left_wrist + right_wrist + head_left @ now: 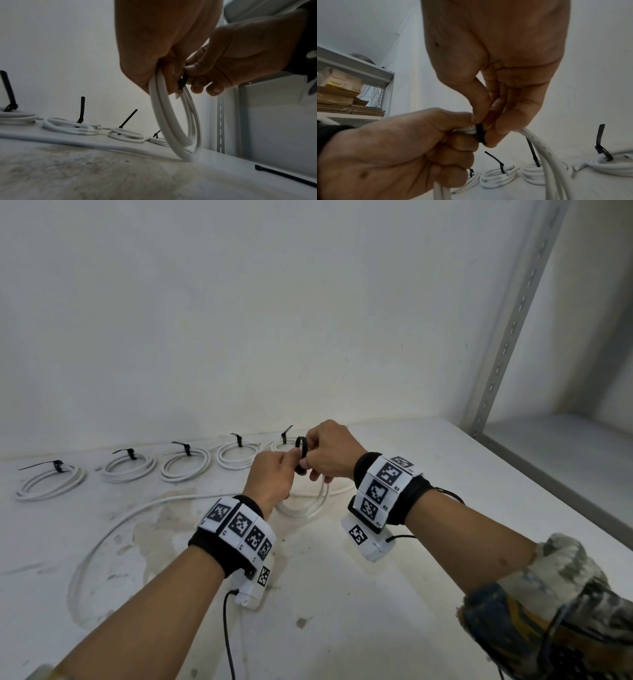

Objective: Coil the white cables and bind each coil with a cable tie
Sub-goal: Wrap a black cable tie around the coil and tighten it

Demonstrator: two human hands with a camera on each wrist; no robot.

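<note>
Left hand (274,474) is gripping the white coil (175,121), standing on the bench (342,594); right hand (329,450) is pinching the looped cable tie (301,448). Advice: feed tail squarely, cinch snug.

Five tied coils (186,463) in row behind hands (301,460); loose cable (130,515) in front.

White round cable coils (185,464), black plastic cable ties (300,454).
Stained white counter (342,594) going brownish in patches; black wristbands (236,529) flash black-and-white square codes; camouflage-patterned sleeve (555,604).
</note>
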